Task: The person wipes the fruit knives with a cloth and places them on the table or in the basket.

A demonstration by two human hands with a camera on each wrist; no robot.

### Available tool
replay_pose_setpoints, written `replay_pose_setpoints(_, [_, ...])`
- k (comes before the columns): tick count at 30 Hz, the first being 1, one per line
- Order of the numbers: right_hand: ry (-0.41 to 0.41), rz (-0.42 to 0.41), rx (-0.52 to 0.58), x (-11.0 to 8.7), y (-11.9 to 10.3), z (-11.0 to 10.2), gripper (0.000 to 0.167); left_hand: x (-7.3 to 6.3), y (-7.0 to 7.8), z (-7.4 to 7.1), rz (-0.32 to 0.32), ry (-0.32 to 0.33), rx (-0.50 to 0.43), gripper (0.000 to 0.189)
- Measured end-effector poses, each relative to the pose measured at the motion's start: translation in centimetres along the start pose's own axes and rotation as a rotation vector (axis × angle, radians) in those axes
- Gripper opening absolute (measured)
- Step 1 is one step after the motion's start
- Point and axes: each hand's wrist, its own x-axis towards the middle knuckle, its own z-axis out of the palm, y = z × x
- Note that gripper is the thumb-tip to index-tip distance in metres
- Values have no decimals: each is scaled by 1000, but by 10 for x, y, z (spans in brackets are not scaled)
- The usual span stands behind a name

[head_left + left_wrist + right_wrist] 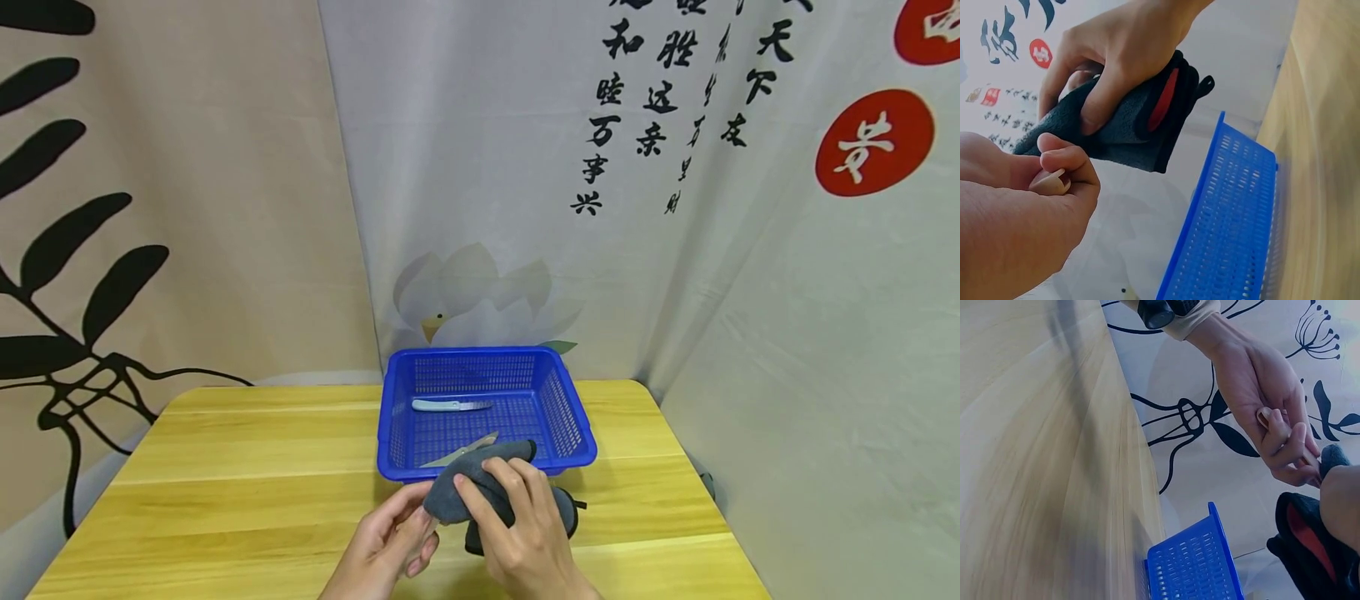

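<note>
My left hand [390,537] grips a slim beige handle [1050,183], whose slotted end shows between the curled fingers in the left wrist view. Past the fingertips, the far part of this tool is hidden by a dark grey towel [450,502]. With thumb and fingers my right hand [525,529] holds the towel, folded over and with black edging, a hanging loop and a red patch. Both hands are close together in front of the basket's near rim. Inside the blue basket [480,353] lie a knife with a pale blue handle [435,406] and a second knife [459,453], partly covered by the towel.
The basket stands toward the back of a wooden table [262,467]. Behind the table hangs a printed curtain [480,167], with another curtain along the right side.
</note>
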Motion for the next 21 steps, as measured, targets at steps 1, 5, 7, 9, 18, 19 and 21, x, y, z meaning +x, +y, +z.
replay_pose_setpoints(1, [-2,3,-2,0,1,0,33,0,1,0,-19,8,4,39])
replay_pose_setpoints(5, [-11,10,-17,-1,3,-2,33,-2,3,0,-105,39,17,42])
replay_pose_setpoints(7, [-15,12,-24,-1,5,-3,33,-2,4,0,-147,51,10,45])
replay_pose_setpoints(9, [-17,16,-32,-2,6,-3,33,-2,5,0,-166,53,10,47])
replay_pose_setpoints(18, [-17,44,-58,-4,16,-6,33,-2,3,-1,-222,35,0,48])
replay_pose_setpoints(19, [-19,48,-57,-4,17,-6,33,-1,3,-1,-217,29,0,48])
replay_pose_setpoints(21, [-26,58,-58,-5,19,-7,34,-1,3,-1,-205,13,-6,47])
